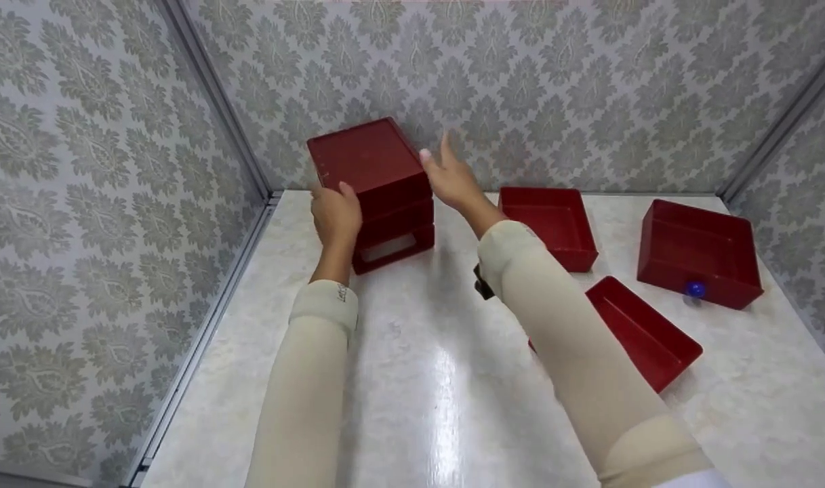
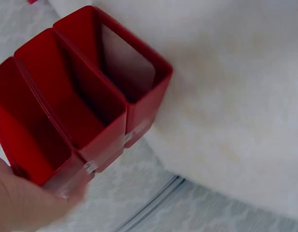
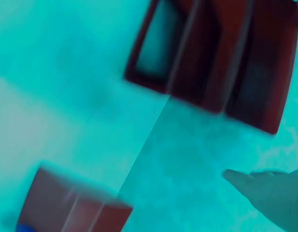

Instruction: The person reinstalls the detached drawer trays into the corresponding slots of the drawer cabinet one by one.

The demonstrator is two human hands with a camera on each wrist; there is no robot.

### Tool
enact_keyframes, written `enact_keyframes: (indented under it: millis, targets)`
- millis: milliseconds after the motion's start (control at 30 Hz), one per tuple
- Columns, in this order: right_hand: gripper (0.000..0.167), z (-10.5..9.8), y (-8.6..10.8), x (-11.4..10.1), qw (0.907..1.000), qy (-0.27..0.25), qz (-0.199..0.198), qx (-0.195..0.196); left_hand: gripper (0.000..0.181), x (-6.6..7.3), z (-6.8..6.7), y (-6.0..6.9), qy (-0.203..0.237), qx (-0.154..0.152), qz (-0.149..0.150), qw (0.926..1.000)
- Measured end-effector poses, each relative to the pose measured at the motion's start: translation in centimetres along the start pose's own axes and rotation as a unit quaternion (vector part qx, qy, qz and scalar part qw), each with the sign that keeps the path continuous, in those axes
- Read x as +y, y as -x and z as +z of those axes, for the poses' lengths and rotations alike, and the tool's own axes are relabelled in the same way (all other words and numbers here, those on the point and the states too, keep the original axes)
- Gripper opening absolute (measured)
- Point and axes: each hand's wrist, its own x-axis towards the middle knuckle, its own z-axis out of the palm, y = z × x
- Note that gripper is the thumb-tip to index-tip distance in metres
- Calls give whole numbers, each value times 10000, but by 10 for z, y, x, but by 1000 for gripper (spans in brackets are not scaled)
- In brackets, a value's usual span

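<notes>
A dark red drawer cabinet (image 1: pixel 368 159) with three stacked open compartments stands near the back wall, left of centre. My left hand (image 1: pixel 336 215) holds its left side near the top, the thumb lying toward the front edge. In the left wrist view the compartments are bare inside, and the left hand (image 2: pixel 35 203) is against the top one. Beside the cabinet's upper right side is my right hand (image 1: pixel 455 179), fingers extended and holding nothing. The right wrist view, blurred and tinted, shows a gap between the right hand (image 3: pixel 264 191) and the cabinet (image 3: pixel 211 58).
Three red drawers lie to the right: one near the back wall (image 1: pixel 548 227), one with a blue knob (image 1: pixel 700 251) at far right, and one (image 1: pixel 646 332) partly behind my right sleeve. Patterned walls (image 1: pixel 466 88) border the pale tabletop (image 1: pixel 412 379) at back and sides.
</notes>
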Motion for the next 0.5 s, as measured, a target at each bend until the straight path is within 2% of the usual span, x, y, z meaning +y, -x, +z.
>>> enact_keyframes:
  millis: [33,100,200,300,400,500]
  targets:
    - [69,6,-2,-4,9999,20,148,-3,54,-2,0,-2,273,-176,-115,9994]
    - [63,14,-5,-9,9987,19,494,130,50,-5,0,-4,571,-424,-72,9974]
    - [49,19,-6,-6,9948,17,823,596,47,-5,-1,-5,693,-470,23,9965]
    - [47,17,-6,-1,9908,-209,1103,755,46,-5,-5,-7,691,-529,49,9962]
    - [46,16,-5,-3,9870,-477,1349,734,46,-7,-11,-14,559,-680,85,9961]
    - [33,21,-4,-12,9828,-530,1519,905,46,-12,-20,-25,423,-795,188,9958]
